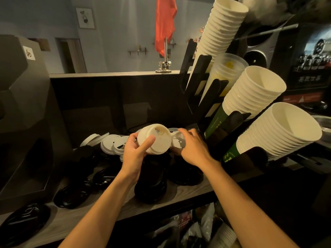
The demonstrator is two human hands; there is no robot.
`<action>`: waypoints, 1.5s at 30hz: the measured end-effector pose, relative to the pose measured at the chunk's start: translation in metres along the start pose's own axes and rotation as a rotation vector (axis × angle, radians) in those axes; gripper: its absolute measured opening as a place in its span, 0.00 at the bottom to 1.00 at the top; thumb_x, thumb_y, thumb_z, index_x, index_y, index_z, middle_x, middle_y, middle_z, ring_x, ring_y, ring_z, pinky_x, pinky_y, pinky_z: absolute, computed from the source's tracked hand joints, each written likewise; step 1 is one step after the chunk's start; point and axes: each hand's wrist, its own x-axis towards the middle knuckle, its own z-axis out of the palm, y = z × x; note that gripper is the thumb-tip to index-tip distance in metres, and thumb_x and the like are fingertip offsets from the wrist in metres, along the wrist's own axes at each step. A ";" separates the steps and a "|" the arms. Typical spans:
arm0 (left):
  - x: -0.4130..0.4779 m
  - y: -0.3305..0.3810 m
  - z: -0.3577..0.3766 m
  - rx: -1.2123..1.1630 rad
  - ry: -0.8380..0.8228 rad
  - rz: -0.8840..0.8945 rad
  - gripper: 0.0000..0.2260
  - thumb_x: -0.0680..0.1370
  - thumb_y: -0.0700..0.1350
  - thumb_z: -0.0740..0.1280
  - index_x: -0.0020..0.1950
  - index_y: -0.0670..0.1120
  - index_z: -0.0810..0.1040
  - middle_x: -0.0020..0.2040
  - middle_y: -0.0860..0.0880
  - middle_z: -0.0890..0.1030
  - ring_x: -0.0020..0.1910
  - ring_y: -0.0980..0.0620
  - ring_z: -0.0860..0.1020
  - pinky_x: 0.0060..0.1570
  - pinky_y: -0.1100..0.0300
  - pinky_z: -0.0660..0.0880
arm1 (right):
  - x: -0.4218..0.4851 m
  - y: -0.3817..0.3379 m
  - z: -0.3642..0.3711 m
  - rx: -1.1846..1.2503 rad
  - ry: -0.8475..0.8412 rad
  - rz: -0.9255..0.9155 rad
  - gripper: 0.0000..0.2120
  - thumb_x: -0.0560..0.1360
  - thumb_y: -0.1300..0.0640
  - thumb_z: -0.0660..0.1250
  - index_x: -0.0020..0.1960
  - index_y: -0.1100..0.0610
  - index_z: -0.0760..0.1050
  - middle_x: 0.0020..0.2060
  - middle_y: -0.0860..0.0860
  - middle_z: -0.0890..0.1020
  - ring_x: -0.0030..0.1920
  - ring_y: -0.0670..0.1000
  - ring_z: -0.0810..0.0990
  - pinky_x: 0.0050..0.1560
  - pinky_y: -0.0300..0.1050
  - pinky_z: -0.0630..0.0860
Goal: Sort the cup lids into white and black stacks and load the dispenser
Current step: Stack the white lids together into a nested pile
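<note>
My left hand (134, 153) grips a stack of white lids (155, 139), held tilted above the counter with its open underside facing me. Just to its right, my right hand (193, 147) holds a single white lid (178, 140) by its edge, close beside the stack. More white lids (111, 143) lie loose on the counter behind my left hand. Below the hands stands a stack of black lids (151, 183). Other black lids (72, 195) are scattered along the wooden counter (186, 191). The black lid dispenser (26, 122) stands at the left.
A rack at the right holds slanted stacks of white paper cups (279, 135), with a stack of clear cups (225, 72) behind. A dark wall backs the counter. Below the counter edge are bags and more cups (223, 235). A red flag (163, 24) stands on the ledge.
</note>
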 end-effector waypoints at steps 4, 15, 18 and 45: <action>0.000 0.001 0.000 0.028 0.025 0.011 0.27 0.68 0.53 0.77 0.64 0.50 0.73 0.60 0.45 0.81 0.58 0.44 0.82 0.52 0.51 0.83 | -0.002 -0.002 0.000 0.104 -0.019 0.015 0.32 0.74 0.51 0.76 0.73 0.47 0.65 0.69 0.52 0.68 0.69 0.56 0.71 0.54 0.42 0.68; 0.004 -0.001 -0.006 0.019 0.100 0.039 0.35 0.61 0.62 0.79 0.64 0.50 0.74 0.60 0.44 0.82 0.60 0.43 0.82 0.61 0.44 0.80 | -0.010 -0.013 -0.013 0.529 0.057 0.066 0.32 0.74 0.37 0.70 0.73 0.45 0.63 0.60 0.45 0.72 0.59 0.48 0.74 0.53 0.45 0.74; 0.006 0.000 -0.009 -0.008 0.140 0.030 0.34 0.64 0.59 0.80 0.64 0.50 0.73 0.60 0.43 0.82 0.60 0.43 0.82 0.62 0.44 0.79 | -0.011 -0.020 -0.018 0.702 0.021 0.125 0.26 0.76 0.33 0.65 0.67 0.46 0.69 0.59 0.44 0.76 0.53 0.43 0.76 0.45 0.40 0.73; -0.001 0.008 -0.007 -0.116 -0.104 -0.019 0.49 0.57 0.62 0.84 0.69 0.41 0.70 0.63 0.38 0.81 0.58 0.42 0.83 0.51 0.53 0.82 | -0.014 -0.040 -0.010 0.465 0.113 -0.097 0.27 0.75 0.28 0.59 0.58 0.50 0.75 0.47 0.46 0.82 0.48 0.45 0.82 0.48 0.46 0.81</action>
